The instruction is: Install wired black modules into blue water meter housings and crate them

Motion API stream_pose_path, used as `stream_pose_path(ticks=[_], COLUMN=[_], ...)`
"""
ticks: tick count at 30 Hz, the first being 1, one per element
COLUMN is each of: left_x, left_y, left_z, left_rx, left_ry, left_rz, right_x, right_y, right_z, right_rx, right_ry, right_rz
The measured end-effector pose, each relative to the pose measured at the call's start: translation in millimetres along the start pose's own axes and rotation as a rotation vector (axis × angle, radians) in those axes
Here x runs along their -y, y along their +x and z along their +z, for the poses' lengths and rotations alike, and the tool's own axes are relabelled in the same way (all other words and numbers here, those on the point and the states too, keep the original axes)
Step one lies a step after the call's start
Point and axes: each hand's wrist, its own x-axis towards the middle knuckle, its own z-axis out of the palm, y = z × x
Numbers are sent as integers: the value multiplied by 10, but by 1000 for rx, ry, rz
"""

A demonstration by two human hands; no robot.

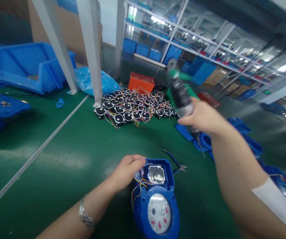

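Head view, only one: blue meter housing (155, 190) lies on the green surface (83, 146) at bottom centre, dial face up, open box section away from the person. That orientation leaves the box interior reachable from above. Square module (156, 175) sits inside it; coloured wires (141, 187) spill over the left side.

Left hand (128, 171) is closed over the box's far left corner, likely to stop the housing sliding or turning; off to one side, so the module stays exposed. Right hand (204, 116) is wrapped round a power screwdriver (181, 94), blurred, shaft pointing down, well apart from the housing. Raised like that, it keeps the box unobstructed.

Cutters (180, 167) lie just right of the housing, within easy reach. Black modules (128, 106) are massed beyond, leads loose; probably a handy stock.
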Motion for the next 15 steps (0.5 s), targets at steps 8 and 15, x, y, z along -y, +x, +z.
stream_pose_path(ticks=[8,15], left_x=[-11,-58], left_y=[-5,-58], left_z=[3,16], left_rx=[-17,-49], left_ry=[-45,0], left_rz=[-77,-138], right_x=[-511,-398], right_y=[315,-70], right_z=[1074,1071], right_rx=[281,190], right_ry=[-131,-67], right_rz=[-57,-24])
